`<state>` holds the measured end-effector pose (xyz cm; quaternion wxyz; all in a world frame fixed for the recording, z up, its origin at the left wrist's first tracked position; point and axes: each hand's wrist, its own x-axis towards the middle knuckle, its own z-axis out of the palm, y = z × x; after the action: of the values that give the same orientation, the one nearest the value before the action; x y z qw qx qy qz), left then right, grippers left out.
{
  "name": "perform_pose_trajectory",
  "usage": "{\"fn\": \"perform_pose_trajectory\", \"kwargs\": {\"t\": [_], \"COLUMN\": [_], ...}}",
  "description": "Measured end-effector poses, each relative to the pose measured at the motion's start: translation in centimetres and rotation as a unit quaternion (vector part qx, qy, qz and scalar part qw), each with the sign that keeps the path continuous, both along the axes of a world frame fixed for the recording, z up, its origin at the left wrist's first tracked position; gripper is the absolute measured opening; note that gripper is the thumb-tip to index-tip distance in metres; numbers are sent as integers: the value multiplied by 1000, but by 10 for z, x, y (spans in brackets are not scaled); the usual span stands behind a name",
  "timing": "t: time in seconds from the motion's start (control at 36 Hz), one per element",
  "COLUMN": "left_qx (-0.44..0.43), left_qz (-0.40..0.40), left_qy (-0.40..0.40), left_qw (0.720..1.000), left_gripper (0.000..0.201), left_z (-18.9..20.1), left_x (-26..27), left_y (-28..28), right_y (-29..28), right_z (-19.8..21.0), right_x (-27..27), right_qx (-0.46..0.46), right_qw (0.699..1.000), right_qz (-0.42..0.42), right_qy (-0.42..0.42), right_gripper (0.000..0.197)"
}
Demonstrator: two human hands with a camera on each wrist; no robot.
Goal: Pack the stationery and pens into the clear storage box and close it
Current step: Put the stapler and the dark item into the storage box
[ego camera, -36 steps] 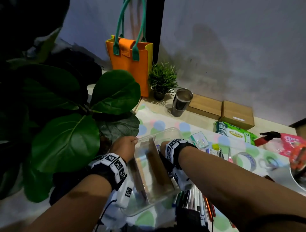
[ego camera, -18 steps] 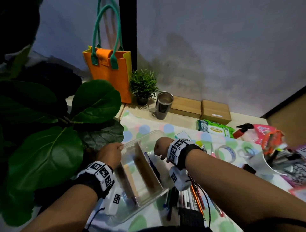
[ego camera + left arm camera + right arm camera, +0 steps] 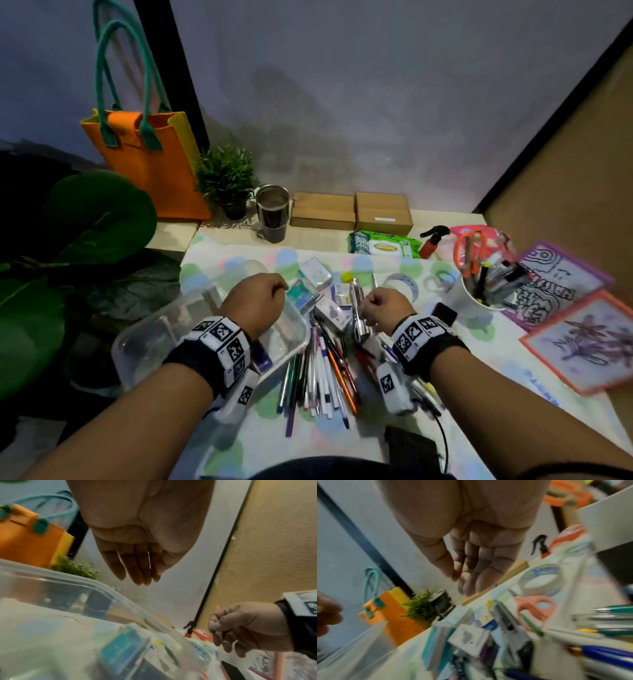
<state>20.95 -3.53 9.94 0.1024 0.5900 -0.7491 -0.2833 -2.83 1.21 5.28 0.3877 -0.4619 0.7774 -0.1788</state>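
A cluttered counter (image 3: 472, 346) under a dotted cloth: along its back edge stand an orange tote bag (image 3: 150, 161), a small potted plant (image 3: 227, 181), a steel tumbler (image 3: 272, 214), two cardboard boxes (image 3: 352, 212) and a pack of wipes (image 3: 383, 244). Toward the right edge, a white cup (image 3: 469, 294) holds markers and orange-handled scissors, with colouring sheets (image 3: 579, 329) beside it. Large green leaves (image 3: 85, 219) crowd the left edge. The clear storage box (image 3: 154, 339) sits open at the counter's front-left; what lies in it is too blurred to tell. The left hand (image 3: 255, 305) hovers over the box's right end, its grip loose, fingers lightly curled and holding nothing. The right hand (image 3: 385, 308) hangs above the loose stationery, its grip likewise relaxed and empty. Between the hands lie small packets (image 3: 317, 274), a tape roll (image 3: 400, 284) and pink scissors (image 3: 537, 608); a heap of pens (image 3: 322, 373) spreads just right of the box toward the front edge.
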Motion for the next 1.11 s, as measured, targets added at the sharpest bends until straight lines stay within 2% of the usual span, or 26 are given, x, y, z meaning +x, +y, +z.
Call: {"fn": "perform_pose_trajectory", "kwargs": {"t": [0.14,0.19,0.22,0.25,0.31,0.44,0.64,0.75,0.89,0.97,1.06,1.11], "left_qx": [13,24,30,36,53,114,145,153,164,167,182,180], "left_qz": [-65,-90,-100,-109,-123,-130,-125,-113,-64,-21,38,65], "left_qy": [5,-5,-10,-17,-33,-71,-86,-78,-14,46,148,183], "left_qw": [998,996,994,993,990,982,978,979,984,985,971,964], "left_gripper": [24,25,26,26,26,24,23,23,25,35,47,47], "left_z": [-4,-12,-16,-21,-33,-67,-87,-87,-81,-74,-62,-54], "left_x": [-68,-93,-103,-112,-123,-144,-147,-147,-148,-151,-155,-155], "left_y": [22,29,33,36,41,51,58,55,44,37,31,29], "right_y": [23,32,35,37,42,43,37,32,33,41,47,47], "right_z": [-18,-25,-32,-40,-48,-71,-85,-79,-64,-47,-32,-25], "right_x": [-52,-69,-77,-86,-94,-116,-125,-121,-109,-95,-78,-65], "right_qx": [38,76,86,97,111,139,91,62,-43,-67,-65,-76], "right_qw": [993,989,987,984,978,973,978,981,989,990,996,995], "right_qz": [-50,-54,-61,-65,-71,-101,-87,-106,-127,-126,-38,33], "right_qy": [96,110,118,132,160,156,165,148,70,-4,-53,-53], "right_gripper": [30,12,10,25,42,60,31,40,66,79,85,84]}}
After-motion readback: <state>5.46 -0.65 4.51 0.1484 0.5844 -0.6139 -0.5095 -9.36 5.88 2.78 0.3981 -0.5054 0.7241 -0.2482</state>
